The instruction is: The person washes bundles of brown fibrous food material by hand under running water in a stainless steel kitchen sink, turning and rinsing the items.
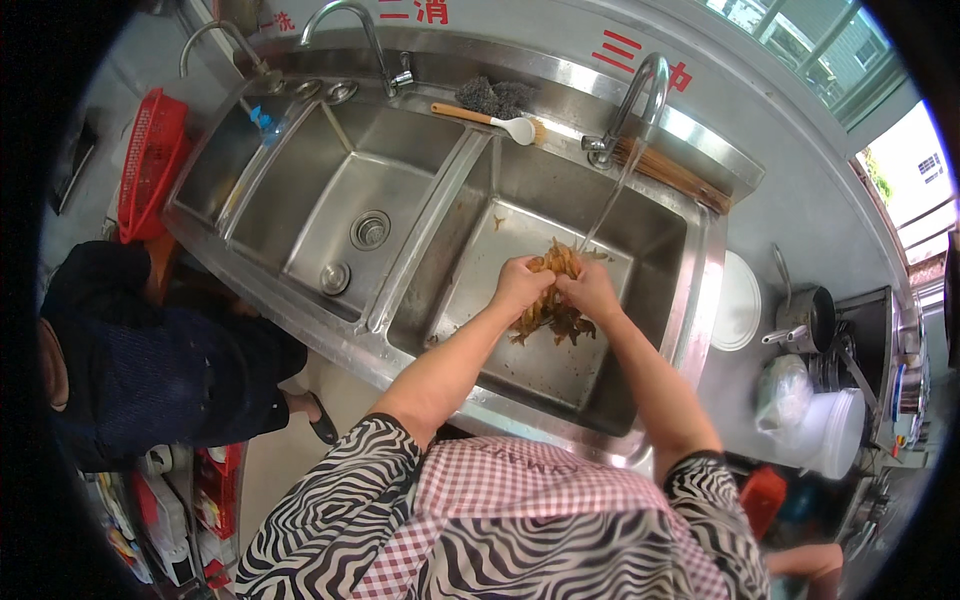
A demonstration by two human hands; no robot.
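My left hand (522, 286) and my right hand (589, 289) grip a clump of brown leafy vegetable (559, 259), its strands hanging below and between my fingers. I hold it over the right basin (517, 375) of a stainless steel sink. From the faucet (651, 82) at the back right, a stream of water (611, 196) falls close beside the clump, near my right hand. Small brown bits are scattered on the basin floor. The undersides of both hands and part of the clump are hidden.
A dish brush (487, 118) and dark scouring pads (495, 96) lie on the back ledge, a bundle of thin sticks (675, 176) behind the faucet. A middle basin (330, 217) adjoins on the left. Another person (172, 367) stands at left. A white bucket (817, 431) and pots (806, 319) stand right.
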